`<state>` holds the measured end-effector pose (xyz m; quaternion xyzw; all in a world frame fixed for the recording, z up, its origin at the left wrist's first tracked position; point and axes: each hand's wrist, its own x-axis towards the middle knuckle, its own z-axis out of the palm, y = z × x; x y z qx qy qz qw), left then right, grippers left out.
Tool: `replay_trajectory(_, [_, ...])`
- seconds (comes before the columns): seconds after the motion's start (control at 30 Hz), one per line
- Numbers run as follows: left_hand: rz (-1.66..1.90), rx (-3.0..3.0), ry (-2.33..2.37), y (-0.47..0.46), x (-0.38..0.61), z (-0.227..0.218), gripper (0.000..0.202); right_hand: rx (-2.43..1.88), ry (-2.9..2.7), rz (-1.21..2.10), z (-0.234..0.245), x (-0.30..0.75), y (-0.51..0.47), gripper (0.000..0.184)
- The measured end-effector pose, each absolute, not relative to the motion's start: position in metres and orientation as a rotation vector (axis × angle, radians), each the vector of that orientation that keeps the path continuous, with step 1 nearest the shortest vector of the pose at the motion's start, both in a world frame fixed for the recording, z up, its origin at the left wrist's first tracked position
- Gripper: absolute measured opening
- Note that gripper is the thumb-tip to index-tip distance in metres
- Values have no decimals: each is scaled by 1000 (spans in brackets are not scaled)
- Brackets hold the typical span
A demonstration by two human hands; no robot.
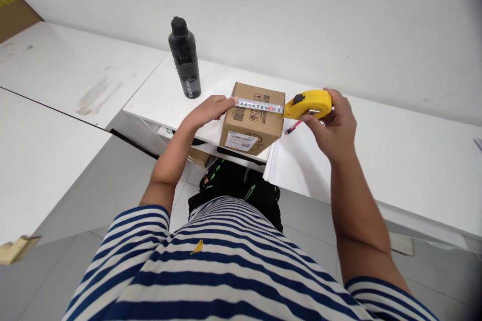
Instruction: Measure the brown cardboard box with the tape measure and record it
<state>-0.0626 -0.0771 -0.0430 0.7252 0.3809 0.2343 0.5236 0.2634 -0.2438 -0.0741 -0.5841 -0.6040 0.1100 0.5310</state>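
A small brown cardboard box (248, 123) with printed marks and a white label stands near the front edge of the white desk. The pulled-out blade (259, 106) of a tape measure lies across its top from left to right, numbers facing up. My left hand (214, 109) pinches the blade's end at the box's left top edge. In my right hand (337, 125) is the yellow tape measure case (311, 104), held just past the box's right edge. Fingers are closed round the case, partly hidden behind it.
A black bottle (185, 60) stands upright on the desk (406, 145), left of the box. Right of the box lie white paper sheets (297, 160) and a red and black pen (292, 128). A wall rises behind. A larger carton (17, 10) sits at the far left.
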Motion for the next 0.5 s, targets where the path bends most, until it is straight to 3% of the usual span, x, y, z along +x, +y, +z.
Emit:
replay_trajectory(0.1, [616,1752,973,-85,-61,-43,51,-1437,-1415,116,-74,252,-240,69])
replay_trajectory(0.33, [616,1822,851,-89,-74,-29,48,-1323,-1395,112,-68,255,-241,62])
replay_trajectory(0.5, [845,1809,854,-71,-63,10,39,-1276,-1336,-429,-59,225,-300,73])
